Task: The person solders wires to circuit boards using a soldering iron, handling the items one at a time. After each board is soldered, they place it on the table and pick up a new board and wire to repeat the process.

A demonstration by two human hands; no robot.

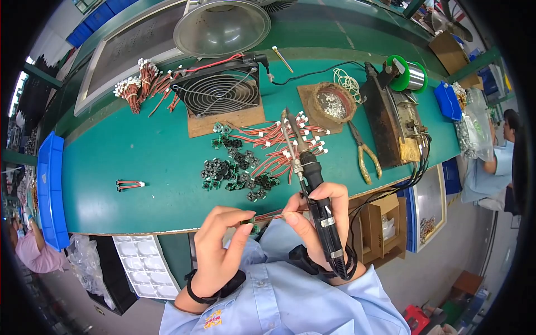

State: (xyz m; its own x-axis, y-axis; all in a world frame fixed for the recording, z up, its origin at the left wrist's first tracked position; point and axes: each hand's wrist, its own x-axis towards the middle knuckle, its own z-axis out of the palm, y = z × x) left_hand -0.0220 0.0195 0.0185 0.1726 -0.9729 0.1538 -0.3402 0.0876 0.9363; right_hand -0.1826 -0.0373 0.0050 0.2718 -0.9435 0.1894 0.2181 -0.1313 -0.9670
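Close to the table's front edge, my left hand (219, 237) pinches a small green circuit board (250, 221) between thumb and forefinger. My right hand (328, 204) is wrapped round a black soldering iron (314, 174) with a solder feed tube alongside, its tip pointing up and away from me. The thumb and a finger of that same hand also pinch thin red wires (272, 216), which run toward the board; whether they touch it cannot be made out. Beyond my hands lie a pile of small black and green parts (220, 170) and several loose red wires with white connectors (273, 137).
A black fan (219, 92) stands on a brown board. Right of it are a round solder dish (333, 104), pliers (365, 153), a solder spool (412, 75) and a soldering station (388, 120) trailing cables. A blue bin (51, 190) is at the left edge; one wired part (130, 185) lies nearby.
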